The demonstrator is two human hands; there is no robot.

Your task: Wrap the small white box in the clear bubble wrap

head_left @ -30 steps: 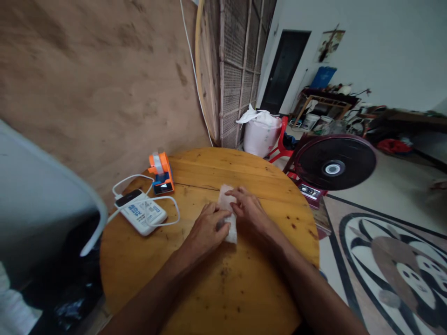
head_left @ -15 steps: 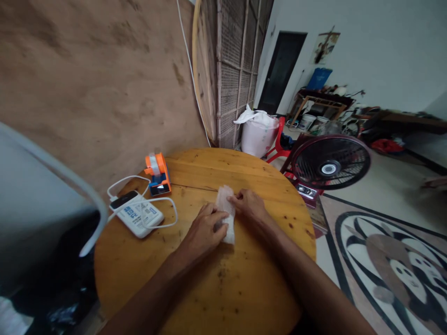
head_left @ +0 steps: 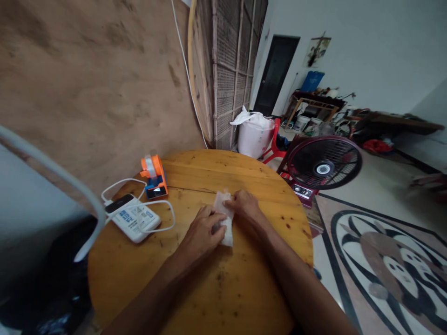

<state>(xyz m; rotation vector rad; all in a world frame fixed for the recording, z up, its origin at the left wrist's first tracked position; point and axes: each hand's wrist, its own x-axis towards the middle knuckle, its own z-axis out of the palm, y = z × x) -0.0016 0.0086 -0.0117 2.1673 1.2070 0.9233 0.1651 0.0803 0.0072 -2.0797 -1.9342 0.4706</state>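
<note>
A narrow whitish strip [head_left: 228, 235] lies on the table [head_left: 240, 291].

You wear the one camera on your head, and it looks forward and down across the round desk [head_left: 223, 298]. Your forearms [head_left: 164, 284] enter from the bottom edge, and your hands [head_left: 200, 228] sit just below the middle, near the lens. The view is wide: on your left it takes in the brown wall [head_left: 87, 88], while on your right it reaches past the fan [head_left: 323, 163] to the patterned floor [head_left: 375, 244]. The far door [head_left: 277, 74] leans near the top.
</note>
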